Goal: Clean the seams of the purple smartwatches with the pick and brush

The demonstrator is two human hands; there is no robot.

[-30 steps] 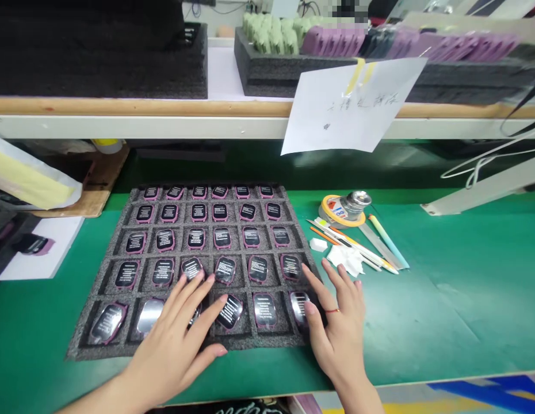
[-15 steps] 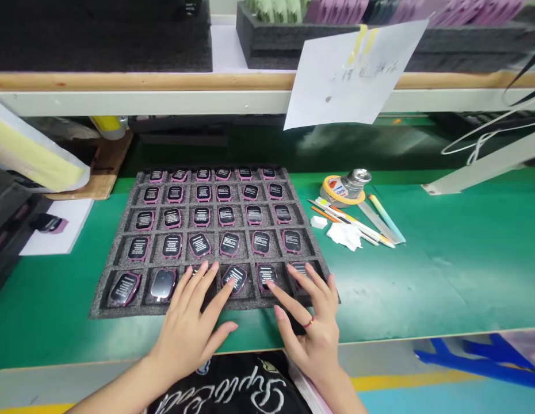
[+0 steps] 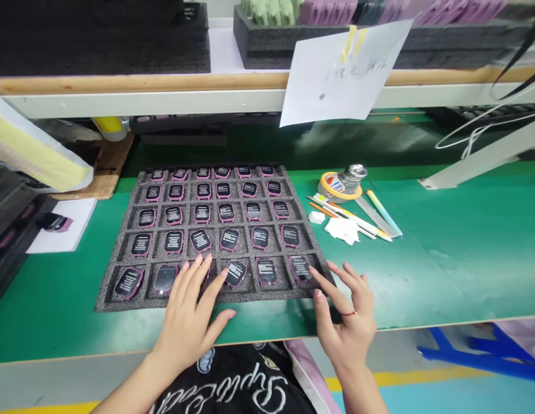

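Left hand [image 3: 185, 322]: palm down, fingers [image 3: 190, 287] extended forward, thumb [image 3: 218, 326] out to the right. Right hand [image 3: 348, 322]: fingers fanned, slightly bent, thumb apart. Left forearm [image 3: 138, 379] slants in from lower left; right forearm [image 3: 362, 391] rises steeply, leaning left.

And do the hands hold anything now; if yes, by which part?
Nothing appears held: the left hand is spread over, and the right hand at, purple-framed square watches in the dark grey foam tray.

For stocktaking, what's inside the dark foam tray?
Purple watch bodies, one per compartment; the left hand mostly covers the front row's third from left. Undersides are hidden.
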